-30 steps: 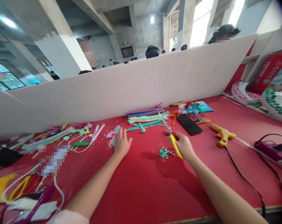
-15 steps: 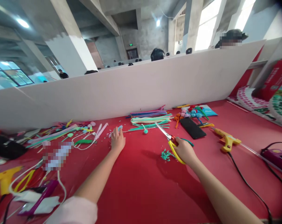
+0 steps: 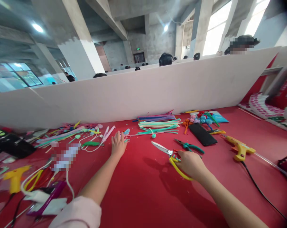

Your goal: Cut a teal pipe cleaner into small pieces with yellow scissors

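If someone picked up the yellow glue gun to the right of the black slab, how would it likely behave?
The yellow glue gun should feel stiff, judging by its hard, moulded-looking body. The black cord looks flexible and would probably trail or tug. The long clear rod behind it may swing round too, if it is fitted in the gun.

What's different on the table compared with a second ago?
The right hand has drawn the scissors back and swung their tips left, uncovering the pliers. The left hand has shifted left. Nothing visibly let go. The stem bundle and black phone stayed put.
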The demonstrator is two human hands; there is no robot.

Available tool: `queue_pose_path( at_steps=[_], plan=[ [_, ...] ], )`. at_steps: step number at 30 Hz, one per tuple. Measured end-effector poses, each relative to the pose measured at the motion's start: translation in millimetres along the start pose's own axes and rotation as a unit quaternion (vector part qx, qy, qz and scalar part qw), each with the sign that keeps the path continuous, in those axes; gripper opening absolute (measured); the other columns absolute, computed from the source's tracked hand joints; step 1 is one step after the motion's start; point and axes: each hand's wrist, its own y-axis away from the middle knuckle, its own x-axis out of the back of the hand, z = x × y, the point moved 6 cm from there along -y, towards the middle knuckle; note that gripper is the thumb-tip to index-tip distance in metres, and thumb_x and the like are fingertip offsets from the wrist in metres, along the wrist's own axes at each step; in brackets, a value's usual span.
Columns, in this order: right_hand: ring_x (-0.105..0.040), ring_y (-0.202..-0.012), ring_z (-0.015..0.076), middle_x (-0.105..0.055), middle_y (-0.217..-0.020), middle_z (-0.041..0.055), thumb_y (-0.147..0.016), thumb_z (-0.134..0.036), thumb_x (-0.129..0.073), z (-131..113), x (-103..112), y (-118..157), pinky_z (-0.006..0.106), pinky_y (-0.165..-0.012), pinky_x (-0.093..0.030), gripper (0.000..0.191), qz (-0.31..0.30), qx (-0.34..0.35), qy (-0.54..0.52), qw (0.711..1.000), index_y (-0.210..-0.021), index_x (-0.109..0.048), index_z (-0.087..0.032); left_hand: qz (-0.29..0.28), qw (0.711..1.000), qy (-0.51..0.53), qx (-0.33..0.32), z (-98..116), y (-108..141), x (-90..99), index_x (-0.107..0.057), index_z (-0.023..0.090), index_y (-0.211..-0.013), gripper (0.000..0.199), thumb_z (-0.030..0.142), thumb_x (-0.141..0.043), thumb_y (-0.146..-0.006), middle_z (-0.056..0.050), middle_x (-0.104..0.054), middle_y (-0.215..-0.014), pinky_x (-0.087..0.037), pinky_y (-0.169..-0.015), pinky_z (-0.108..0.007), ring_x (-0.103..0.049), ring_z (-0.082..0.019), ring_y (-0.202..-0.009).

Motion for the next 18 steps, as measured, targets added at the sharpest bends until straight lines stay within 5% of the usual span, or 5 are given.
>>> queue_pose_path(
  at_steps=[5,8,13,16,18],
  plan=[
    [-0.059,-0.066,0.0202,-0.063,-0.074,0.0083,-0.066,-0.027,-0.051,-13.8,6.4,9.4,0.024,-0.053,-0.033,0.021,-0.001,0.031,-0.014,0.999,-0.084,-0.055,-0.018,-0.027,0.993,0.070,0.086,-9.1,-23.2,15.2,-0.057,0.013,-0.090,0.034,0.033,-0.030,-0.082,-0.014,-0.059,-0.090,-0.039,-0.075,-0.033,-0.054,-0.023,-0.087],
    [-0.059,-0.068,0.0208,-0.063,-0.077,0.0081,-0.063,-0.025,-0.051,-38.9,5.0,14.6,0.025,-0.054,-0.035,0.030,-0.009,0.070,-0.035,0.997,-0.091,-0.054,-0.017,-0.019,0.974,0.207,0.088,6.4,-7.8,24.6,-0.051,0.016,-0.099,0.030,0.025,-0.028,-0.082,-0.006,-0.060,-0.074,-0.042,-0.068,-0.029,-0.057,-0.017,-0.071],
    [-0.059,-0.074,0.0215,-0.063,-0.082,0.0088,-0.062,-0.025,-0.051,-95.8,-26.0,9.5,0.025,-0.061,-0.040,0.030,-0.035,0.115,-0.074,0.990,-0.091,-0.056,-0.016,0.047,0.902,0.426,0.059,27.7,21.3,42.3,-0.045,0.020,-0.108,0.038,0.012,-0.038,-0.071,-0.009,-0.044,-0.119,-0.044,-0.076,-0.028,-0.054,-0.014,-0.091],
    [-0.058,-0.077,0.0208,-0.061,-0.085,0.0105,-0.066,-0.024,-0.051,-114.5,-41.6,4.3,0.026,-0.066,-0.041,0.029,-0.026,0.125,-0.092,0.988,-0.092,-0.056,-0.013,0.028,0.850,0.521,0.073,33.6,34.1,50.5,-0.054,0.018,-0.099,0.028,0.023,-0.044,-0.073,-0.009,-0.053,-0.109,-0.041,-0.084,-0.033,-0.052,-0.019,-0.097],
    [-0.056,-0.078,0.0215,-0.059,-0.087,0.0115,-0.068,-0.029,-0.052,-122.4,-35.5,7.9,0.028,-0.069,-0.041,0.028,-0.007,0.151,-0.111,0.982,-0.089,-0.058,-0.012,-0.015,0.780,0.612,0.127,37.6,43.6,48.5,-0.056,0.015,-0.096,0.030,0.032,-0.041,-0.076,-0.012,-0.058,-0.100,-0.043,-0.080,-0.036,-0.056,-0.022,-0.092]
  ],
)
